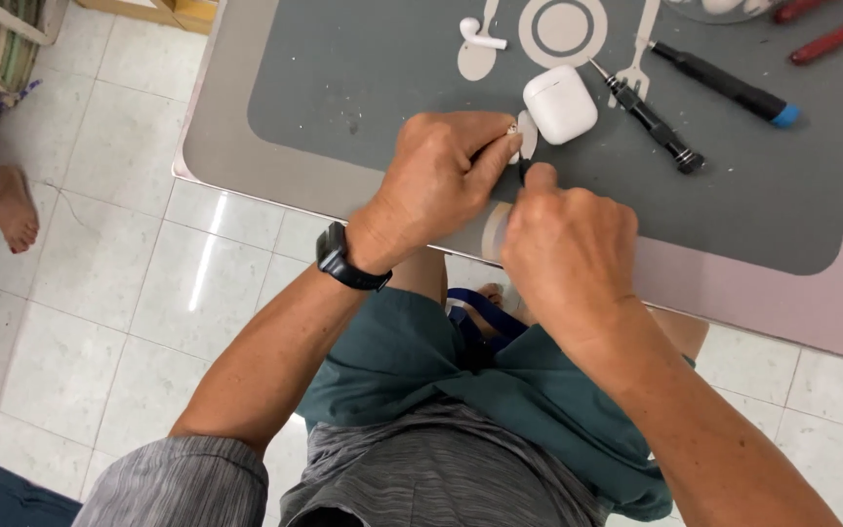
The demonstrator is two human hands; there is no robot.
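Observation:
My left hand point(441, 176) pinches a small white earbud point(526, 135) between thumb and fingers over the near edge of the grey mat point(343, 78). My right hand point(568, 244) is closed around a thin dark tool point(524, 172) whose tip meets the earbud. A white earbud case point(560, 103) stands shut just beyond the hands. A second white earbud point(481, 35) lies farther back on the mat. A black watch point(343, 262) is on my left wrist.
Two black screwdrivers point(651, 115) point(724, 83), one with a blue end, lie right of the case. Red-handled pliers point(836, 34) rest at the far right. The table edge point(246, 185) runs near my knees. Another person's bare foot point(14, 210) is on the tiled floor at left.

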